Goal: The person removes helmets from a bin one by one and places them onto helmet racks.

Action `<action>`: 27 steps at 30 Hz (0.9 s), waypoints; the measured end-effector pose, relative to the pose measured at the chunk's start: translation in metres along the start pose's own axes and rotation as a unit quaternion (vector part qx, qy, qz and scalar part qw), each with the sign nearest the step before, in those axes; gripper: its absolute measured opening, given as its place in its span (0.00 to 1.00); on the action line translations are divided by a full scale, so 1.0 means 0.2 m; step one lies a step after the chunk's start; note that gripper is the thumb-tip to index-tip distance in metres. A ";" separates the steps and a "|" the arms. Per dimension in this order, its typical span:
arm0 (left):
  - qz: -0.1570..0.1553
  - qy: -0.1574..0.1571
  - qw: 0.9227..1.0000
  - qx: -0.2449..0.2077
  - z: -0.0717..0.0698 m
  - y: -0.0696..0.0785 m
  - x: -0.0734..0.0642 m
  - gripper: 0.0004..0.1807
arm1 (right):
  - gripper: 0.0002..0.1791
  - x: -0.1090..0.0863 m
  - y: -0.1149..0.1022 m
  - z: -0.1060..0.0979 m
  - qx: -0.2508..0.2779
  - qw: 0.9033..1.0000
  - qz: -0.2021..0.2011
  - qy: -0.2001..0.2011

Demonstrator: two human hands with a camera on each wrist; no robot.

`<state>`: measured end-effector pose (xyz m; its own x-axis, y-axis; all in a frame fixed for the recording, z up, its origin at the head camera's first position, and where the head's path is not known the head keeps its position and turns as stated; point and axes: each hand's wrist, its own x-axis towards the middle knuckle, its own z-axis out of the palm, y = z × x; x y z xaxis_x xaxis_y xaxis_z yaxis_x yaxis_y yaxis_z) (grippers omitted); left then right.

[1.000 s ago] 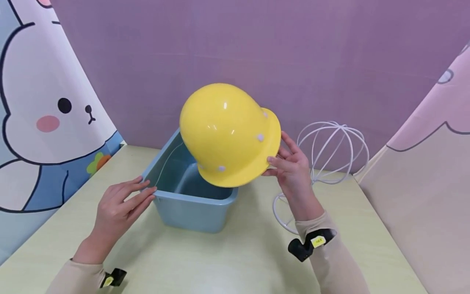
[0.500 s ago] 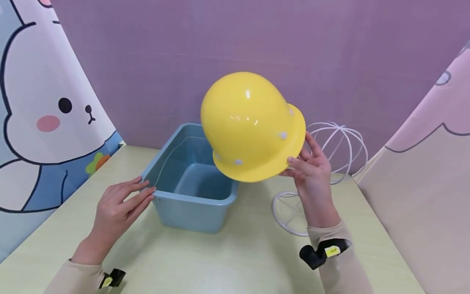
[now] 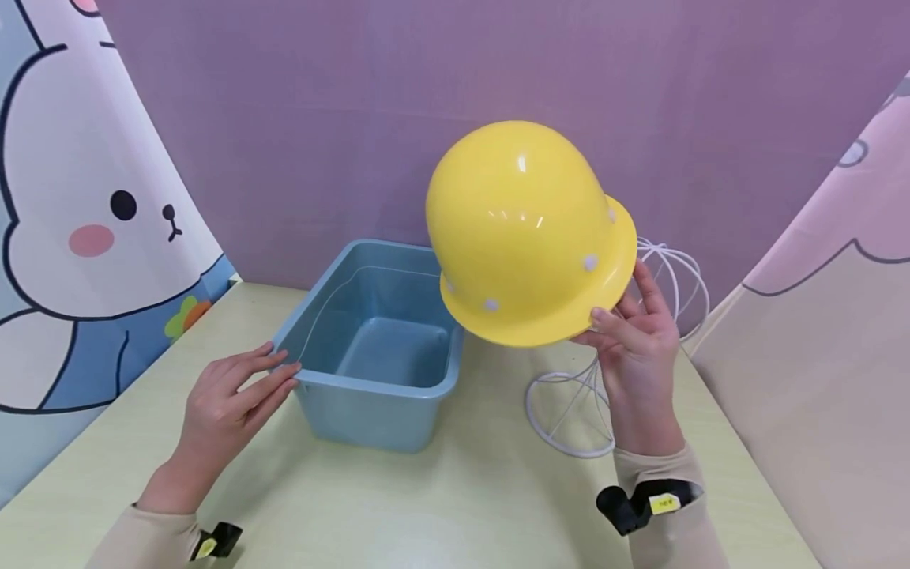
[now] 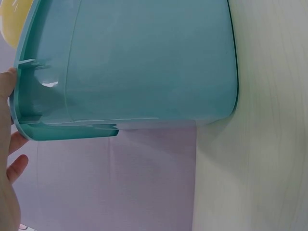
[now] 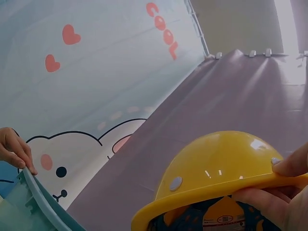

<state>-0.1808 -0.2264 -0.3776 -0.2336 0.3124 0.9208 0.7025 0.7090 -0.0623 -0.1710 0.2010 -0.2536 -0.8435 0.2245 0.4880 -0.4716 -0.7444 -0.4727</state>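
A yellow hard hat (image 3: 522,229) with pale round studs hangs in the air, tilted, to the right of and above the blue plastic bin (image 3: 377,407). My right hand (image 3: 640,348) pinches its brim, thumb on top and fingers beneath. In the right wrist view the hat (image 5: 219,163) shows a dark inner lining with a label below the brim. My left hand (image 3: 231,403) rests its fairly straight fingers on the bin's near left corner. The left wrist view shows those fingers at the rim and the bin's outer wall (image 4: 144,62).
Behind the hat and right hand stands a white wire stand, its domed top (image 3: 678,273) and round base (image 3: 562,446) partly hidden. The pale table (image 3: 462,506) meets a purple curtain (image 3: 320,158) at the back. Printed cloths hang at both sides.
The right hand has carried the hard hat rightward and slightly up, from over the bin to in front of the wire stand. More of the bin's inside shows. The left hand stays put.
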 end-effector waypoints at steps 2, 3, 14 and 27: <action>0.002 0.005 1.000 -0.001 0.00 0.00 0.00 0.27 | 0.34 0.00 -0.01 0.00 0.013 1.000 -0.008 -0.001; 0.002 0.005 1.000 -0.001 0.00 0.00 0.01 0.27 | 0.34 0.00 -0.02 -0.01 0.019 1.000 -0.011 -0.002; 0.009 0.018 1.000 0.005 0.01 0.00 0.01 0.27 | 0.32 0.00 -0.09 -0.05 0.036 0.998 -0.050 0.018; 0.010 0.012 1.000 -0.008 0.01 0.01 0.01 0.27 | 0.31 -0.01 -0.18 -0.11 0.095 0.990 -0.080 0.070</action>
<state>-0.1809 -0.2233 -0.3755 -0.2037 0.3102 0.9286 0.7173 0.6928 -0.0741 -0.1578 0.2400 -0.2538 -0.7956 0.4247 0.4321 -0.5565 -0.7942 -0.2439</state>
